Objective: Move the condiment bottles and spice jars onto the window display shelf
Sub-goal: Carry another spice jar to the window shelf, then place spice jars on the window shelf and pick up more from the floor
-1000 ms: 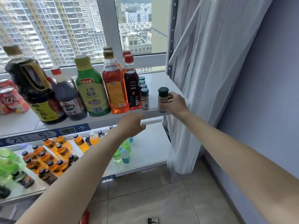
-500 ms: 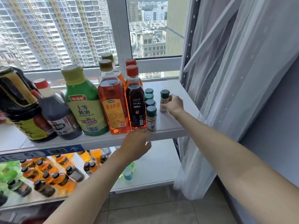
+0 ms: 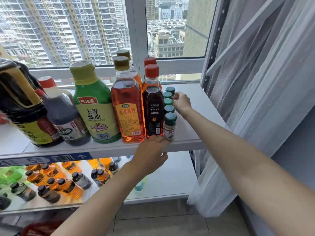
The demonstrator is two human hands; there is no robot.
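Note:
On the white window shelf [image 3: 192, 142] stand a dark soy jug [image 3: 25, 106], a vinegar bottle [image 3: 64, 116], a green oyster sauce bottle [image 3: 95, 106], orange cooking wine bottles [image 3: 127, 108] and a dark red-capped oil bottle [image 3: 152, 106]. Right of them runs a row of green-lidded spice jars [image 3: 169, 123]. My right hand [image 3: 182, 103] grips the rearmost spice jar [image 3: 170, 90] at the back of that row; the jar's body is mostly hidden. My left hand [image 3: 150, 155] hovers with fingers apart just below the shelf's front edge, holding nothing.
A lower shelf [image 3: 170, 184] carries several small orange and dark bottles [image 3: 56, 183]. A white sheer curtain [image 3: 255, 99] hangs at the right beside the shelf's metal upright [image 3: 207, 68]. Window glass is behind the bottles. Something red [image 3: 39, 227] lies on the tiled floor.
My right hand carried the spice jar from the shelf's front edge back to the rear end of the jar row. My left hand stayed below the shelf edge. The view moved closer.

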